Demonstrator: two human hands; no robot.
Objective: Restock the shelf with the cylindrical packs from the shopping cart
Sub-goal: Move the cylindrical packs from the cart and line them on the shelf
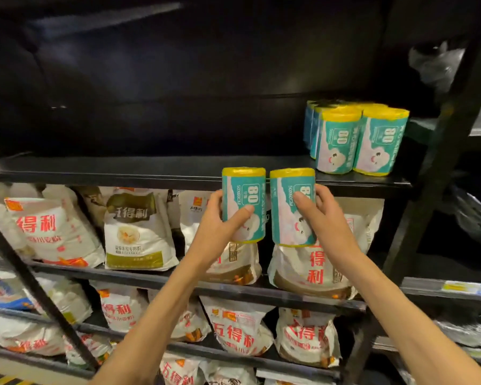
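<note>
Dark shelf (178, 173), stocked packs (356, 140) rt; L hand (220, 226), R hand (322, 218) each grip a pack.

Cylindrical packs (243, 204): glossy plastic wrap; shelf (150, 170): dark matt metal; flour bags (136, 232): shiny plastic.

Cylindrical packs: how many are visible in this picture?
At least 6: one in the left hand, one in the right hand, about four on the shelf; more may hide behind.
</note>
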